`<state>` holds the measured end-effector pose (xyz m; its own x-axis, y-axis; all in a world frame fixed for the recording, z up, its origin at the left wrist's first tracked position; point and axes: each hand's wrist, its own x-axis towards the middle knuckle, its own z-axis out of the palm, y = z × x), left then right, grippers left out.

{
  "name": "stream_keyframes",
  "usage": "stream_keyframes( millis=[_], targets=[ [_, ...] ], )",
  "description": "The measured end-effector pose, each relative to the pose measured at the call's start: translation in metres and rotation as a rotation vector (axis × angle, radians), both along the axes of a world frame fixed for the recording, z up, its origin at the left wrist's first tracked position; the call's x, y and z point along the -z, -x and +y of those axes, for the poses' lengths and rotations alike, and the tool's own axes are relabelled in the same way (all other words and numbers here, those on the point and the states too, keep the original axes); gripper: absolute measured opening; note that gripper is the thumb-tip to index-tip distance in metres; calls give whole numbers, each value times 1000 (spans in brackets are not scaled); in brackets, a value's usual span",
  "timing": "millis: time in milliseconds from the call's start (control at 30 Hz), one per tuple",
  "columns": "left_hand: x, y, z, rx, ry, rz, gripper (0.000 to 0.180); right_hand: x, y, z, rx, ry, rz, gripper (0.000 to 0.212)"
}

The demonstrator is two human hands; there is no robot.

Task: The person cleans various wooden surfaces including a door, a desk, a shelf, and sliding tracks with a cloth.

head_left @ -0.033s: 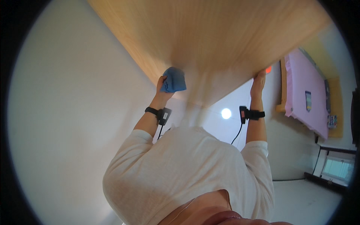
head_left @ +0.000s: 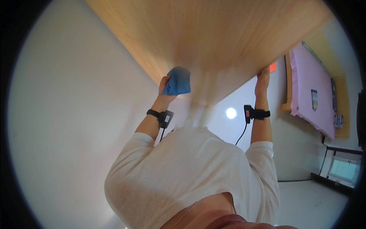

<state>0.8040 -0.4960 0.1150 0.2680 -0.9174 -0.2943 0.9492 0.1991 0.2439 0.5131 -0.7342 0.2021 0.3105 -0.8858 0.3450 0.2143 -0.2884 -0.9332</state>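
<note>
Arms [head_left: 147, 125] outstretched, well apart, left hand [head_left: 166, 98] curled, right hand [head_left: 262, 83] roughly in line with its forearm [head_left: 261, 131].

Wooden panel [head_left: 228, 34], blue cloth [head_left: 179, 81] against it. Bed [head_left: 286, 106], pink sheet [head_left: 304, 82] on top.

**Cloth [head_left: 179, 81] in your left hand [head_left: 166, 98], right hand [head_left: 262, 82] at the board's edge**

You hold the blue cloth against the pale wooden board [head_left: 228, 42], near its left edge and above its lower corner; your thumb lies over the cloth's side. Your right hand is up at the board's right edge, fingertips partly hidden, just beside something orange [head_left: 272, 67]; whether you grip that is unclear. You wear a black, wired band on your left wrist [head_left: 165, 119] and another on your right [head_left: 258, 114]. A round light [head_left: 231, 113] glows near the board's lower corner. Well beyond the right edge stands a bed [head_left: 309, 87] with a pink cover.
</note>
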Motion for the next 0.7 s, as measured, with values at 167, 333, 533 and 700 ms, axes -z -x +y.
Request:
stream_keyframes(
  millis=[167, 333, 533, 700],
  targets=[
    [-49, 69, 6, 143, -24, -104, 54, 79, 25, 27, 252, -217, 109, 42],
    [-59, 113, 4, 349, -84, -229, 51, 70, 17, 129, -711, -600, 108, 66],
    [-36, 111, -15, 413, -227, -816, 41, 66, 31, 135, -530, -616, 158, 53],
    [-34, 75, -8, 219, -287, -913, 31, 75, 57, 127, -227, -786, -237, 40]
  ],
)
